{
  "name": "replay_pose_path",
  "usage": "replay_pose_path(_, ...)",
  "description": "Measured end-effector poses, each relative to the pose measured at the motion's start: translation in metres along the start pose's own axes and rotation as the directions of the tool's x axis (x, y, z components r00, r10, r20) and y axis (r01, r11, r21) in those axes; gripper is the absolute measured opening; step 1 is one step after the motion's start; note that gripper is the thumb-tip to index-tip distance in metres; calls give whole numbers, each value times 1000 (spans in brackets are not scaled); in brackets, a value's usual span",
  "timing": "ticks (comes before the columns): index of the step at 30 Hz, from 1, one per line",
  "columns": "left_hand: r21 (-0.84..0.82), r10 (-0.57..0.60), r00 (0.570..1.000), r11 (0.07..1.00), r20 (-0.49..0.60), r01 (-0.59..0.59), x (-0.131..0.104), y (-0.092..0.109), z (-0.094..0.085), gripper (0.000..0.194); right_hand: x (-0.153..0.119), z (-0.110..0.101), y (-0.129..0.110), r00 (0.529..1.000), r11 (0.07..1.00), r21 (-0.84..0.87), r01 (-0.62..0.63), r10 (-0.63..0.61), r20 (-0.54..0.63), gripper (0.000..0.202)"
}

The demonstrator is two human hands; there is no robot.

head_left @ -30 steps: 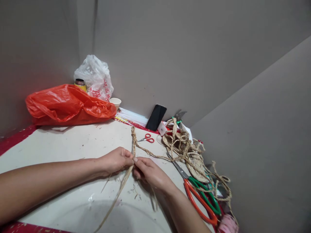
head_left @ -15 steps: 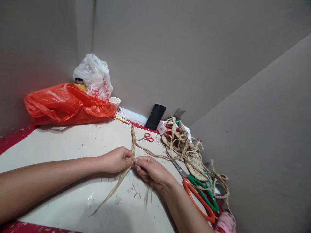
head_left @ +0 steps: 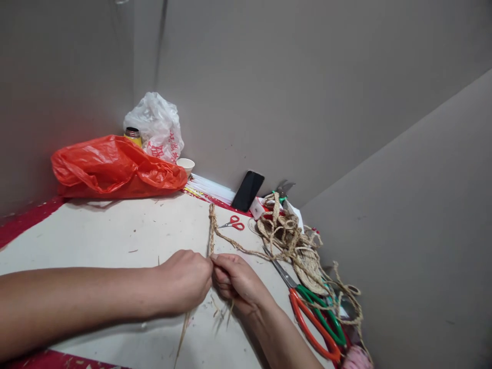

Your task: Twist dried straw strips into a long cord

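Observation:
A braided straw cord (head_left: 211,230) runs upright from a small loop at its far end down to my two hands. My right hand (head_left: 238,279) pinches its near end between thumb and forefinger. Beside it, my left hand (head_left: 186,282) is closed in a fist with its back turned up, the fingers mostly hidden. Loose straw strands (head_left: 182,338) trail out below the left fist toward the near side, and short ends (head_left: 230,311) stick out under the right hand. A thinner twisted cord leads from the braid off to the right.
Small red-handled scissors (head_left: 233,223) lie just right of the braid. Large scissors (head_left: 315,318) with orange and green handles and a heap of braided cord (head_left: 292,236) line the right side. A phone (head_left: 248,190), paper cup (head_left: 186,165) and red plastic bag (head_left: 115,169) stand along the back.
My left hand has turned over from a pinch into a closed fist, hiding the upper part of the strands. The trailing strands now hang more steeply. My right hand keeps its pinch.

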State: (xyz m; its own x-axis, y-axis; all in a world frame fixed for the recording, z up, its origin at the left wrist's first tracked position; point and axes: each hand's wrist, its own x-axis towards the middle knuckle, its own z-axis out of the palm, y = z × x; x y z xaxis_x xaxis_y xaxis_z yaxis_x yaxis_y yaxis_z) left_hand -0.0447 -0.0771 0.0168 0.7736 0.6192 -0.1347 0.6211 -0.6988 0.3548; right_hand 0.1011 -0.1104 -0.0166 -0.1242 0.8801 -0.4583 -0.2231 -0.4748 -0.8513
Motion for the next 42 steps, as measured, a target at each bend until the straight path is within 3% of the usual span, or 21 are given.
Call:
replay_pose_path(4,-4,96,995,995,28,-96,-6,7,13,20,-1,0,-1,1000,999,28,-23,23,20,30)
replay_pose_path(8,-103,168,979,982,113,-157,-16,9,3,19,-2,-4,-6,997,998,35,-56,54,63,24)
replay_pose_path(10,-210,126,990,971,58,-111,-14,2,-7,26,-3,-8,-9,994,996,60,-66,60,94,25)
replay_pose_path(12,-356,-4,996,934,-88,-28,-5,-9,-13,26,-3,-12,-11,991,995,74,-70,61,119,25)
replay_pose_path(14,-551,-128,973,834,-190,2,9,-19,-11,22,-2,-14,-12,989,995,73,-69,59,138,25)
replay_pose_path(15,-670,-145,977,742,-156,4,16,-23,-6,20,-2,-15,-12,987,995,71,-69,58,148,25)
replay_pose_path(18,-922,-62,991,364,118,133,29,-27,11,23,-1,-15,-12,982,997,49,-62,53,182,26)
replay_pose_path(20,-942,-43,981,276,188,192,31,-26,19,26,0,-15,-12,979,998,8,-56,54,194,26)
replay_pose_path(24,-861,-76,995,501,64,93,32,-30,23,25,0,-19,-13,985,980,-197,-10,43,166,28)
replay_pose_path(28,-768,-34,996,634,81,84,35,-36,23,28,0,-21,-13,989,861,-500,95,-26,143,29)
replay_pose_path(32,-774,16,996,631,93,62,36,-36,26,31,-3,-17,-13,977,654,-727,210,-174,125,24)
replay_pose_path(36,-795,-28,995,599,98,95,36,-35,26,25,-9,-18,-14,961,538,-808,242,-246,124,26)
replay_pose_path(39,-764,-42,996,639,84,92,35,-36,25,21,-13,-21,-17,957,514,-826,234,-271,103,29)
replay_pose_path(42,-762,-28,999,646,43,51,34,-37,25,22,-17,-18,-21,967,564,-800,205,-242,78,27)
